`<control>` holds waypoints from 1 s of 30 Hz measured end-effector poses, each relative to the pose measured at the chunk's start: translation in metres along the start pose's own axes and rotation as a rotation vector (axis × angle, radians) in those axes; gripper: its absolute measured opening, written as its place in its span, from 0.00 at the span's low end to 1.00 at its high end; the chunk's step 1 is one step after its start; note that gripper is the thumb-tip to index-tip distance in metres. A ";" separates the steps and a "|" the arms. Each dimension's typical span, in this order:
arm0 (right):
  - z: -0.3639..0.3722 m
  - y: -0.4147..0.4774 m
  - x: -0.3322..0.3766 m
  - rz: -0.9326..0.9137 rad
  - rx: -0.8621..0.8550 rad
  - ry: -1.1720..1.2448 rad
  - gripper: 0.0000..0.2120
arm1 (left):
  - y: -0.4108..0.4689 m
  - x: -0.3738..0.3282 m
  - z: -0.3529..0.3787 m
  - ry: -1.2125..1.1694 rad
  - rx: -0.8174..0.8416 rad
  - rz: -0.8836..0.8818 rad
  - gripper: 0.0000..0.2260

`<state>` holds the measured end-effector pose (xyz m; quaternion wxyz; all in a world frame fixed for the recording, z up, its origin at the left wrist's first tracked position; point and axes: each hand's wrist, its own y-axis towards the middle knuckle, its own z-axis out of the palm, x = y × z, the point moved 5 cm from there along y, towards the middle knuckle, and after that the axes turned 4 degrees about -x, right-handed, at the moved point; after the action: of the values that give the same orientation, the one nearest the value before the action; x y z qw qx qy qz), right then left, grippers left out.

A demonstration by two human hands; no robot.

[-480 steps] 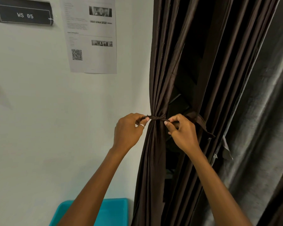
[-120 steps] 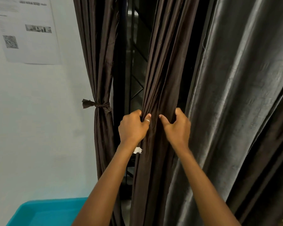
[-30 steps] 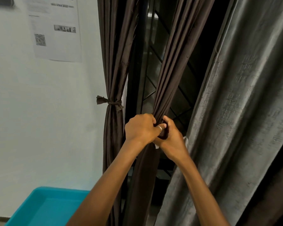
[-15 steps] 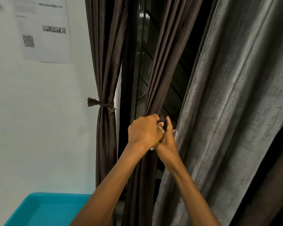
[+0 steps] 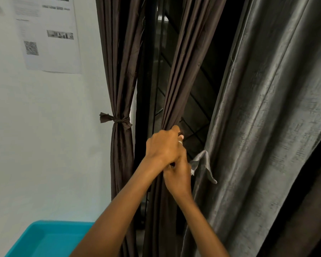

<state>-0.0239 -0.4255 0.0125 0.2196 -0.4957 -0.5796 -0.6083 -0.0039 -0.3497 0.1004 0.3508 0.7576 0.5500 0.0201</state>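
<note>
Status: about half done, by my judgement. The left curtain (image 5: 119, 80) hangs beside the wall (image 5: 44, 145), already cinched by a knotted tie (image 5: 117, 120). The middle curtain (image 5: 176, 89) is bunched into a narrow column but has no band round it yet.

Hands: the left hand (image 5: 163, 145) has its fingers curled round the bunched middle curtain at waist height of the drape, ring visible. The right hand (image 5: 178, 175) sits just under it, touching it. Its fingers are mostly covered by the left hand, so I cannot tell whether they grip cloth, a tie strip, or nothing.

Left to do, as I read it: get a band round the bunch, knot it, let go.

Edges and room:
- The window grille (image 5: 198, 108) is directly behind the bunch, near the left knuckles, so there is little depth for passing a strip behind.
- The grey curtain (image 5: 267, 127) crowds the right side. Its loose flap (image 5: 202, 164) hangs just beside the right hand and could get caught in a knot.
- There is a dark open gap between the two brown curtains.
- A teal bin (image 5: 50, 238) is low at left, well apart from the hands.
- A printed sheet (image 5: 50, 43) is on the wall, out of the way.
</note>
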 end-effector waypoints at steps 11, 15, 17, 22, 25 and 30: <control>-0.049 0.046 0.039 -0.421 0.085 -0.793 0.12 | 0.010 0.045 0.003 -0.234 0.282 0.121 0.07; -0.052 0.052 0.059 -0.665 0.070 -0.869 0.09 | 0.003 0.044 0.003 -0.401 0.323 0.094 0.05; -0.054 0.056 0.065 -0.716 0.119 -0.799 0.07 | 0.002 0.045 0.001 -0.497 0.334 0.068 0.06; -0.050 0.068 0.065 -0.546 0.346 -0.438 0.05 | -0.001 0.050 -0.003 -0.708 0.372 0.005 0.08; -0.045 0.074 0.061 -0.472 0.372 -0.347 0.04 | -0.002 0.053 -0.007 -0.722 0.376 -0.020 0.08; -0.040 0.082 0.061 -0.402 0.261 -0.258 0.10 | -0.002 0.052 -0.017 -0.506 0.217 0.100 0.05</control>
<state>0.0058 -0.4624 0.1117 0.0809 -0.4117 -0.7630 -0.4918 0.0078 -0.2968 0.0932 0.3926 0.7979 0.4056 -0.2113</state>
